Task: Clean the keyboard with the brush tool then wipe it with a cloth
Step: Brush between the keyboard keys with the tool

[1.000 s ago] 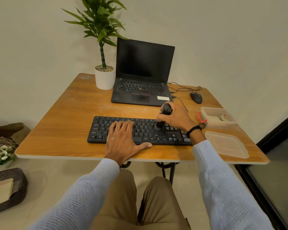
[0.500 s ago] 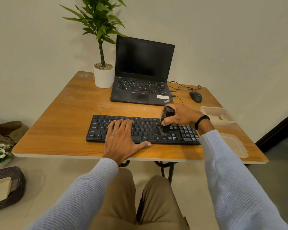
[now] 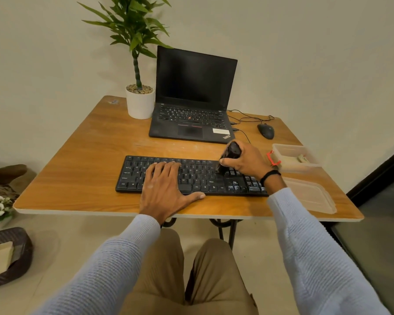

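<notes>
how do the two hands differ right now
The left hand lies flat on the keyboard; the right hand is curled round the brush tool. The left hand sits over the left-middle keys, the right hand over the right side. The right wrist wears a black band, the left none. Both have pale blue sleeves.

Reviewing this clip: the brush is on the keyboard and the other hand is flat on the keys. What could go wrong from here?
1. The left hand lies flat over the left-middle keys of the keyboard. The brush tool may miss those keys unless that hand moves.
2. The right hand works close to the open container and the lid, both near the right edge of the table. A wide sweep might nudge them.
</notes>
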